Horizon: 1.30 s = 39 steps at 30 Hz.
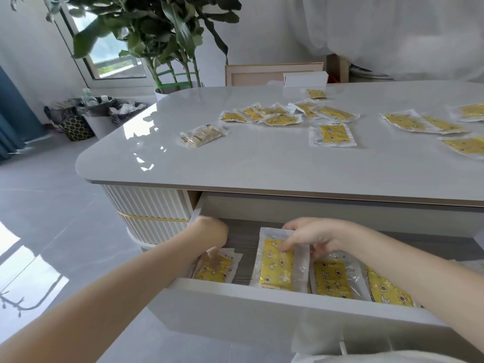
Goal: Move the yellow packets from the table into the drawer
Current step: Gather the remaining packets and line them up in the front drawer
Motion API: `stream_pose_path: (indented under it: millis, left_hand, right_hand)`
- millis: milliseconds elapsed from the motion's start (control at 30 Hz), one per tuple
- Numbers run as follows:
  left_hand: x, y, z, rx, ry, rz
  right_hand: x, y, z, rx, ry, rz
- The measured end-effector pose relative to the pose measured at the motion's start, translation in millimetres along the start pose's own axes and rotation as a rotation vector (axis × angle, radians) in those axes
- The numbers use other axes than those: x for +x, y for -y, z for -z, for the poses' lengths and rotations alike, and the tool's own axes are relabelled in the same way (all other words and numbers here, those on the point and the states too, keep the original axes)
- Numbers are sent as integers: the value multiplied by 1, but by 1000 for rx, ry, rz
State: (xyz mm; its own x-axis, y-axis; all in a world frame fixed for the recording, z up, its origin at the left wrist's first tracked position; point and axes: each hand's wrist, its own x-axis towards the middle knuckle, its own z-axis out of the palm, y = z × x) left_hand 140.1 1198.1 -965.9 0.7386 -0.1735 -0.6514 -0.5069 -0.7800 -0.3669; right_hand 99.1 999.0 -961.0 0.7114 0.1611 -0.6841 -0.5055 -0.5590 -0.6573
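Packets [276,265] are laid side by side in the drawer [262,292]; further packets [331,134] are scattered on the bench [235,163] above it.

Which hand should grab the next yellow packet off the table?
Probably the right hand, once it drops its drawer packet: the nearest table packet lies just beyond it; the left hand sits farther left.

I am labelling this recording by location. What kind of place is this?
Probably a home living or dining room: a glossy white table with an open drawer, a large potted plant by the window, and waste bins.
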Motion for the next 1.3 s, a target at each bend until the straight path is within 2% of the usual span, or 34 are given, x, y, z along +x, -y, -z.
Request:
stream_pose_path:
  millis: [100, 233, 300, 433, 500, 567, 733, 867, 1000, 1133, 1300]
  left_hand:
    - [-1, 1, -1, 43, -47, 58]
    - [3, 15, -4, 23, -59, -7]
    - [2, 25, -9, 11, -171, -38]
    - [1, 46, -14, -329, -496, -83]
    - [3, 55, -14, -522, -599, -80]
    - [5, 59, -14, -574, -642, -53]
    - [7, 53, -15, -570, -590, -114]
    - [7, 50, -17, -502, -545, -86]
    - [6, 46, -17, -437, -500, -72]
    - [2, 34, -16, -307, -374, -86]
    - [-5, 28, -11, -202, -183, -78]
  right_hand:
    - [2, 6, -7, 103, -5, 44]
    - [6, 15, -17, 90, -22, 86]
    - [7, 20, -22, 75, -26, 92]
    - [12, 33, -33, 78, -3, 110]
    - [17, 40, -41, 62, 8, 122]
    - [21, 48, -49, 25, 33, 134]
    - [31, 61, -76, -98, 71, 215]
    - [37, 60, -86, -458, -72, 260]
    - [35, 60, -71, -609, -116, 202]
    - [31, 59, -66, -514, -46, 82]
    - [25, 58, -66, -176, 29, 25]
